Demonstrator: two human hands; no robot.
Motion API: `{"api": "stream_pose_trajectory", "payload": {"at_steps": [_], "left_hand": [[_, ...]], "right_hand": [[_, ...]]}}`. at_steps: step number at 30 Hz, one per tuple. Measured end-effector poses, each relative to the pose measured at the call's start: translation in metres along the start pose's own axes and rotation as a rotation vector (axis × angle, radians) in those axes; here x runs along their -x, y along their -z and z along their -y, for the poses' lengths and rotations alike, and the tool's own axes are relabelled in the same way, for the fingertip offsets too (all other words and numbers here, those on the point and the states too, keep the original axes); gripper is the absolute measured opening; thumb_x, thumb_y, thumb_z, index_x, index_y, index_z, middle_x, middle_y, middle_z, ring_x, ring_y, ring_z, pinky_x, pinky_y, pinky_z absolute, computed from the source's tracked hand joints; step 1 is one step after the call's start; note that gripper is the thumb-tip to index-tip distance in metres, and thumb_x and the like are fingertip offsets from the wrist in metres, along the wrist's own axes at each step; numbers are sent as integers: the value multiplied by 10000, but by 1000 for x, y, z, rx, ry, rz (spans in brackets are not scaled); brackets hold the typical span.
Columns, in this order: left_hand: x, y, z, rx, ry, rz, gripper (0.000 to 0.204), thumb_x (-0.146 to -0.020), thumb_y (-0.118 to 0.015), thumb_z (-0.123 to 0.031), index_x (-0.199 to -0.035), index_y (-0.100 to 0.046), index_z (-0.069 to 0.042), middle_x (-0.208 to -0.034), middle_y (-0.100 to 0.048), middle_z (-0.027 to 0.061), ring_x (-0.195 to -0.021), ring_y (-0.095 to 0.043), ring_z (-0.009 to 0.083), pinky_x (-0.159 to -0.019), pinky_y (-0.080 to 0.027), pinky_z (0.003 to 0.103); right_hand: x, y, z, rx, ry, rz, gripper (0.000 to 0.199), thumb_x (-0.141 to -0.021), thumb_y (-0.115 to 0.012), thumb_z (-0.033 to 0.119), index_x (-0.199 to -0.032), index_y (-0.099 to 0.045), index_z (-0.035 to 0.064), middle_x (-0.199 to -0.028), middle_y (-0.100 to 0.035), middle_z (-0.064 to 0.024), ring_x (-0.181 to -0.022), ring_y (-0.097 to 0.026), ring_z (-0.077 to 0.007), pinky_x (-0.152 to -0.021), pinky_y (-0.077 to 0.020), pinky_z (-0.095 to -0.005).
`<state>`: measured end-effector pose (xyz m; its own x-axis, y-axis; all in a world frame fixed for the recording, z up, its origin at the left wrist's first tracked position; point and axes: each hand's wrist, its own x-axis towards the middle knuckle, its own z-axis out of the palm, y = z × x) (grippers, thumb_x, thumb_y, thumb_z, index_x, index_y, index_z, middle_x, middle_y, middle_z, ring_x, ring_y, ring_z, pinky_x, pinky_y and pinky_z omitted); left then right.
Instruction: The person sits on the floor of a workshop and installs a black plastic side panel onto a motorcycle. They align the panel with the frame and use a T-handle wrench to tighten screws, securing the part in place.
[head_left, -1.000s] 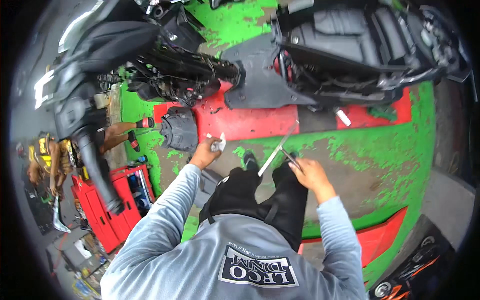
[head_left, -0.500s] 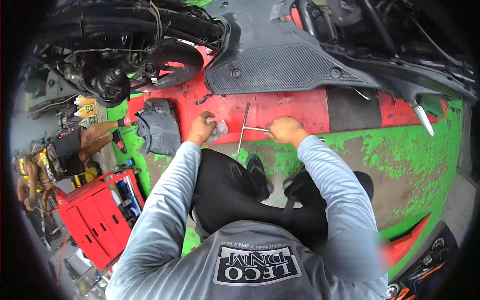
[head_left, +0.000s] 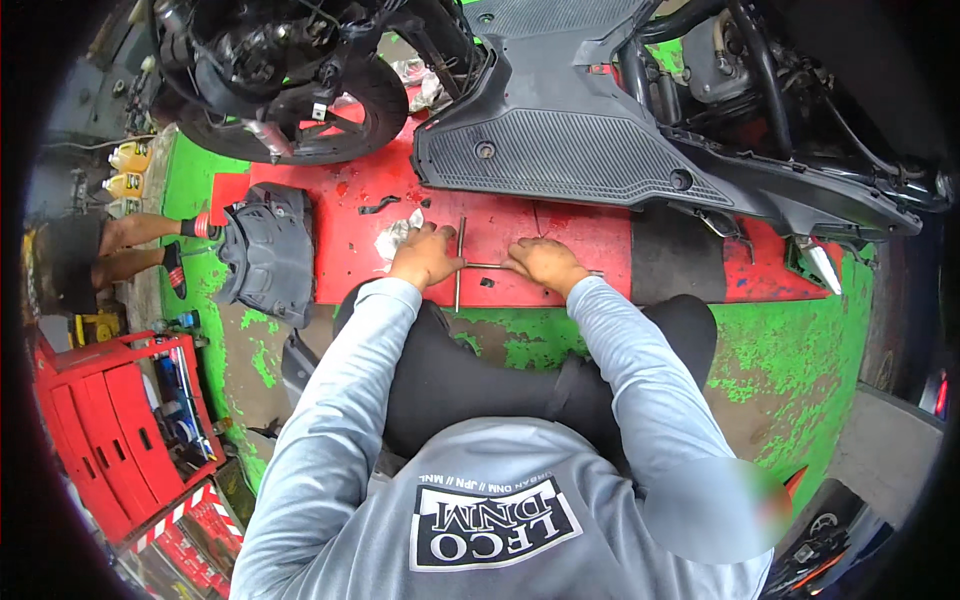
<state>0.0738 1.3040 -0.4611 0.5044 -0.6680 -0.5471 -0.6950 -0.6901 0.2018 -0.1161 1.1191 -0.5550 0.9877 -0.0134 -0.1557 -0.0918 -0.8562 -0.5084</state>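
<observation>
Near the middle of the view, both hands rest on a red platform [head_left: 350, 250] beneath a stripped scooter. The left hand [head_left: 425, 258] lies knuckles up, fingers curled against the long bar of a T-shaped metal wrench [head_left: 459, 265], which lies flat on the red surface running from twelve to six o'clock. The right hand [head_left: 545, 265], at three o'clock from the left, is clamped over the wrench's cross shaft, which sticks out from under the hand on both sides. A crumpled white rag [head_left: 397, 237] lies just at ten o'clock of the left hand, touching it. The scooter's grey ribbed footboard [head_left: 560, 150] sits at twelve o'clock of the hands, the rear wheel [head_left: 300, 90] at eleven. A detached black plastic cover [head_left: 265, 255] lies at nine o'clock, well apart, and a red tool cart [head_left: 110, 420] stands at seven o'clock.
</observation>
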Motion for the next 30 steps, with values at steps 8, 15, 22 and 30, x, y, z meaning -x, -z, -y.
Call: {"api": "stream_pose_trajectory", "payload": {"at_steps": [8, 15, 22, 30], "left_hand": [[-5, -1, 15, 239, -20, -94, 628, -831, -754, -441, -1354, -636, -114, -1348, -625, 244, -1300, -552, 418, -1117, -428, 470], [1, 0, 20, 349, -35, -106, 582, -853, -738, -417, -1318, -660, -76, -1345, -628, 250, -1283, -561, 414, -1108, -431, 466], [-3, -2, 24, 448, -111, -409, 651, -845, -767, -342, -1390, -568, -46, -1339, -611, 232, -1236, -597, 391, -1051, -487, 445], [-18, 41, -10, 1195, -325, -761, 913, -885, -820, -264, -1589, -287, -33, -1549, -415, 217, -1358, -502, 314, -1091, -446, 392]], "right_hand": [[-7, -13, -2, -26, -153, -40, 303, -989, -592, 333, -1055, -638, 41, -1051, -680, -210, -975, -680, -417, -866, -552, -520], [-48, -36, 24, -109, -89, -191, 224, -923, -660, 240, -1040, -650, 50, -1093, -631, -203, -1065, -625, -411, -943, -528, -492], [-28, -20, 41, -61, 36, -236, 286, -873, -700, 204, -1128, -689, 73, -1199, -634, -134, -1192, -560, -349, -994, -515, -469], [6, 49, 52, -727, -476, -524, 259, -959, -690, 263, -1077, -719, 35, -927, -751, -122, -874, -712, -270, -842, -568, -404]]}}
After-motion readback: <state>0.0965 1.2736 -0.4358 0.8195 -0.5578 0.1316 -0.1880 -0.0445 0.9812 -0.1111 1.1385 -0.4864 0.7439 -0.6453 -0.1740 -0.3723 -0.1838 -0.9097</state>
